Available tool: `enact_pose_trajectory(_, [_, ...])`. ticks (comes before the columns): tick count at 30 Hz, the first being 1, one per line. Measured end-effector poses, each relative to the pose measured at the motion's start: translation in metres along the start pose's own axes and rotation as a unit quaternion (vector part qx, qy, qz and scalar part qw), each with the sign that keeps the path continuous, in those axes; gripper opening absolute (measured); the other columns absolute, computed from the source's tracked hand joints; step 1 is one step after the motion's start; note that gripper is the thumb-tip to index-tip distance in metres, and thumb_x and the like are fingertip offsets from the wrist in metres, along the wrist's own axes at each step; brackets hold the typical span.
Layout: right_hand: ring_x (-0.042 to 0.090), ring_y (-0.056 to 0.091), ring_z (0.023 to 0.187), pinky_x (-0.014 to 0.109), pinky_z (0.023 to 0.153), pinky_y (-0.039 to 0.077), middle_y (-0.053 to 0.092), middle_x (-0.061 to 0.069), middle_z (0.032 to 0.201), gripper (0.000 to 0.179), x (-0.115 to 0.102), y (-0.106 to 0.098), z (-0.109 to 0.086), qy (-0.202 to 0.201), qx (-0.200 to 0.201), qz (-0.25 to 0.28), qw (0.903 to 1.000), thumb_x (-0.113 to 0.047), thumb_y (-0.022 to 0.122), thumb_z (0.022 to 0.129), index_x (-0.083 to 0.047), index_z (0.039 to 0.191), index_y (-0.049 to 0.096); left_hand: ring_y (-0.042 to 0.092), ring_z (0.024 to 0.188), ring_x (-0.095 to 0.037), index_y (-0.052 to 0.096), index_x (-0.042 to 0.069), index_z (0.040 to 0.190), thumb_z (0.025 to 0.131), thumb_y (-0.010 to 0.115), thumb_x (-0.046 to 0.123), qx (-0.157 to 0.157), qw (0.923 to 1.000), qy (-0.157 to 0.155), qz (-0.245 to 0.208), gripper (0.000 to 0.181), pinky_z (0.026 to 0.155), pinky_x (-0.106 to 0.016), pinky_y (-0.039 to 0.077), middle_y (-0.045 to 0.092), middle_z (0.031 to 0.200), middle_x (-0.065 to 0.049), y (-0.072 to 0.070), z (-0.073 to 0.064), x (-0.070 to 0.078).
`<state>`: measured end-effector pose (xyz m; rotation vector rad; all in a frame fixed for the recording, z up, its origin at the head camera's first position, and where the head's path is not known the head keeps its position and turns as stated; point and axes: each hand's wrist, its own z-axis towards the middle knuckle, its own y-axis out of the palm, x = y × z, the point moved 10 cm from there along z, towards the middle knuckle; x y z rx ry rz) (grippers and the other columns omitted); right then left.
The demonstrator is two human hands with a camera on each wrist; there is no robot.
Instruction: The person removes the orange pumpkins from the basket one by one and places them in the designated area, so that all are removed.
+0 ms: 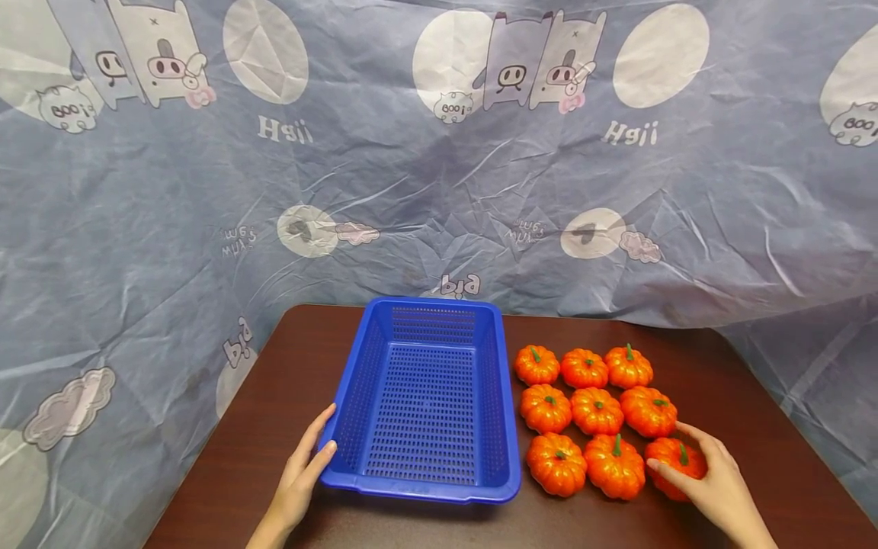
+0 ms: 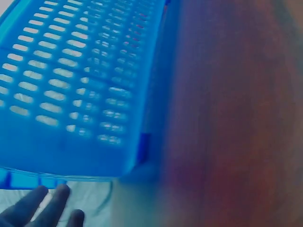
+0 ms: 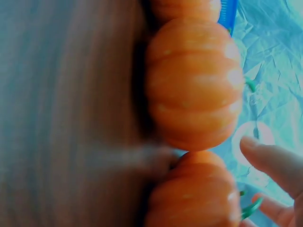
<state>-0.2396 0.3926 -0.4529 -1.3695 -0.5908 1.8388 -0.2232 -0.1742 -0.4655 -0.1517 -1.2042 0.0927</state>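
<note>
A blue plastic basket [image 1: 428, 488] with slotted walls and floor stands on the table, with nothing inside. My left hand [image 1: 296, 476] is at its near left rim, thumb and fingers fairly straight; the left wrist view shows fingertips [image 2: 61, 189] beside the rim. To the basket's right, several shiny orange pumpkins [image 1: 597, 412] with green stems sit in three rows. Around the near right pumpkin [image 1: 675, 461] my right hand [image 1: 716, 476] spreads its thumb and fingers. In the right wrist view the thumb [image 3: 270, 158] is apart from the pumpkin surfaces; whether the other fingers touch is unclear.
The dark brown table [image 1: 267, 404] carries the basket and pumpkins. A grey-blue printed cloth [image 1: 411, 168] hangs behind it and along the sides. The pumpkins stand close together, with a narrow gap between them and the basket's right wall.
</note>
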Motion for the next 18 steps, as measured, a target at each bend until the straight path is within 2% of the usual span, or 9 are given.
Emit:
enact_pose_trajectory(2, [0.047, 0.035, 0.112, 0.040, 0.102, 0.019, 0.044, 0.031, 0.123, 0.069, -0.007, -0.003, 0.004, -0.006, 0.000, -0.003, 1.0000, -0.025, 0.077, 0.077, 0.007, 0.129, 0.045, 0.041, 0.126, -0.014, 0.035, 0.016, 0.145, 0.096, 0.048, 0.008, 0.009, 0.9987, -0.007, 0.049, 0.051, 0.095, -0.012, 0.033, 0.036, 0.146, -0.012, -0.002, 0.002, 0.005])
enact_pose_trajectory(5, [0.052, 0.033, 0.114, 0.063, 0.092, 0.020, 0.043, 0.033, 0.124, 0.066, -0.017, -0.008, 0.009, -0.010, -0.003, -0.006, 0.9999, -0.027, 0.075, 0.080, 0.008, 0.127, 0.045, 0.037, 0.129, -0.020, 0.038, 0.021, 0.144, 0.094, 0.055, 0.014, 0.007, 0.9915, -0.001, 0.130, 0.053, 0.097, -0.014, 0.031, 0.036, 0.146, -0.007, -0.004, 0.006, 0.015])
enact_pose_trajectory(8, [0.053, 0.034, 0.113, 0.064, 0.093, 0.019, 0.044, 0.032, 0.124, 0.063, -0.030, -0.011, 0.013, -0.029, 0.004, -0.013, 0.9995, -0.027, 0.074, 0.081, 0.006, 0.126, 0.046, 0.036, 0.131, -0.024, 0.041, 0.022, 0.142, 0.092, 0.060, 0.020, 0.001, 0.9796, 0.014, 0.201, 0.054, 0.099, -0.029, 0.037, 0.035, 0.147, -0.004, -0.006, 0.011, 0.024])
enact_pose_trajectory(10, [0.052, 0.034, 0.112, 0.064, 0.093, 0.019, 0.045, 0.031, 0.124, 0.060, -0.040, -0.012, 0.015, -0.048, 0.008, -0.019, 0.9986, -0.026, 0.074, 0.081, 0.005, 0.126, 0.048, 0.036, 0.131, -0.027, 0.043, 0.022, 0.142, 0.090, 0.062, 0.024, -0.003, 0.9705, 0.024, 0.240, 0.055, 0.096, -0.043, 0.041, 0.033, 0.148, -0.003, -0.007, 0.015, 0.030])
enact_pose_trajectory(12, [0.052, 0.034, 0.113, 0.064, 0.096, 0.017, 0.044, 0.030, 0.126, 0.060, -0.049, -0.012, 0.018, -0.064, 0.008, -0.025, 0.9976, -0.027, 0.073, 0.081, 0.003, 0.127, 0.049, 0.035, 0.131, -0.031, 0.044, 0.022, 0.141, 0.089, 0.064, 0.029, -0.005, 0.9626, 0.036, 0.268, 0.056, 0.094, -0.056, 0.038, 0.031, 0.149, -0.004, -0.008, 0.019, 0.038])
enact_pose_trajectory(15, [0.053, 0.031, 0.115, 0.065, 0.096, 0.016, 0.042, 0.030, 0.129, 0.062, -0.063, -0.012, 0.022, -0.080, 0.002, -0.031, 0.9963, -0.029, 0.074, 0.080, 0.001, 0.128, 0.050, 0.032, 0.132, -0.033, 0.045, 0.025, 0.140, 0.086, 0.066, 0.036, -0.009, 0.9478, 0.055, 0.314, 0.058, 0.095, -0.061, 0.030, 0.031, 0.149, -0.004, -0.009, 0.027, 0.050])
enact_pose_trajectory(18, [0.055, 0.030, 0.115, 0.067, 0.092, 0.019, 0.041, 0.028, 0.131, 0.063, -0.078, -0.009, 0.027, -0.094, -0.006, -0.032, 0.9951, -0.033, 0.076, 0.078, -0.002, 0.129, 0.051, 0.028, 0.134, -0.032, 0.045, 0.030, 0.140, 0.084, 0.066, 0.042, -0.017, 0.9319, 0.072, 0.355, 0.061, 0.099, -0.061, 0.022, 0.034, 0.148, -0.005, -0.008, 0.035, 0.061])
